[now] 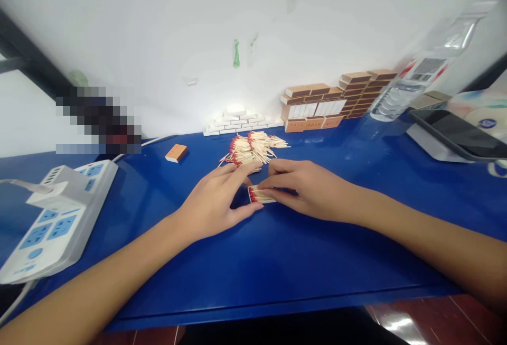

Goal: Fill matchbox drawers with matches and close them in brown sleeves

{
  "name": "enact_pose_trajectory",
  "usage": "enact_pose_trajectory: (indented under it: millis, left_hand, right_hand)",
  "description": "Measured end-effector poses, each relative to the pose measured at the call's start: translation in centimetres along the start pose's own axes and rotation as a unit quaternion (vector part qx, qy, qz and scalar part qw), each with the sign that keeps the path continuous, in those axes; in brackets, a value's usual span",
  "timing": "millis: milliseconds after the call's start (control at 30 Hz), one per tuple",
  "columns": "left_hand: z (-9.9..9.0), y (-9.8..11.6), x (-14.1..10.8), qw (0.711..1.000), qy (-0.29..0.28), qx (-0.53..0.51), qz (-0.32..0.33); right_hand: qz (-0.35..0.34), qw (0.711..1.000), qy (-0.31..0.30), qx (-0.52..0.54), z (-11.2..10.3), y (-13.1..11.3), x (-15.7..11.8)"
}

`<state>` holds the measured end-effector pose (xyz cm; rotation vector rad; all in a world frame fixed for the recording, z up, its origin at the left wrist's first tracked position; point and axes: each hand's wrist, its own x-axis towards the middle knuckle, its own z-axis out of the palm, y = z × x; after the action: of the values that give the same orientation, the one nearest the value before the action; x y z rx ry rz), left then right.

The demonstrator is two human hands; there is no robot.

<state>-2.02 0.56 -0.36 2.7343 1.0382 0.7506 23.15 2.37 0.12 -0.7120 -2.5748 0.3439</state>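
A small white matchbox tray (249, 195) filled with red-tipped matches (258, 195) lies on the blue table in front of me. My left hand (216, 199) curves round its left end, thumb at the near edge and fingers at the far side. Over the tray's right part, my right hand (303, 186) has its fingertips pressed together on the matches; the tray's right end is hidden beneath it. Just beyond both hands spreads a loose pile of matches (253, 148), red heads mostly toward the left.
White trays (235, 120) are stacked against the wall, beside stacked brown matchboxes (312, 123). One orange matchbox (176, 153) lies at left. A power strip (75, 229) with a plug occupies the left side. A water bottle (396, 94) and a phone (463, 133) stand at right.
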Motion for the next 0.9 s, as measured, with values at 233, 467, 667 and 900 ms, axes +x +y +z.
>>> enact_pose_trajectory:
  millis: [233, 467, 667, 900]
  left_hand:
    - [-0.1, -0.4, -0.2, 1.000, 0.007, -0.013, -0.013]
    - [0.0, -0.8, -0.4, 0.999, 0.004, -0.016, -0.032]
    - [0.0, -0.6, -0.4, 0.999, -0.005, -0.030, -0.036]
    - [0.0, -0.7, -0.5, 0.998, -0.006, -0.032, -0.049]
  right_hand:
    - [0.071, 0.920, 0.352, -0.156, -4.5, 5.4, 0.2]
    - [0.413, 0.714, 0.545, -0.149, -12.6, 14.7, -3.9]
    - [0.451, 0.769, 0.432, -0.137, -12.8, 16.3, -4.4]
    - [0.505, 0.773, 0.346, -0.164, -12.7, 18.8, -3.9]
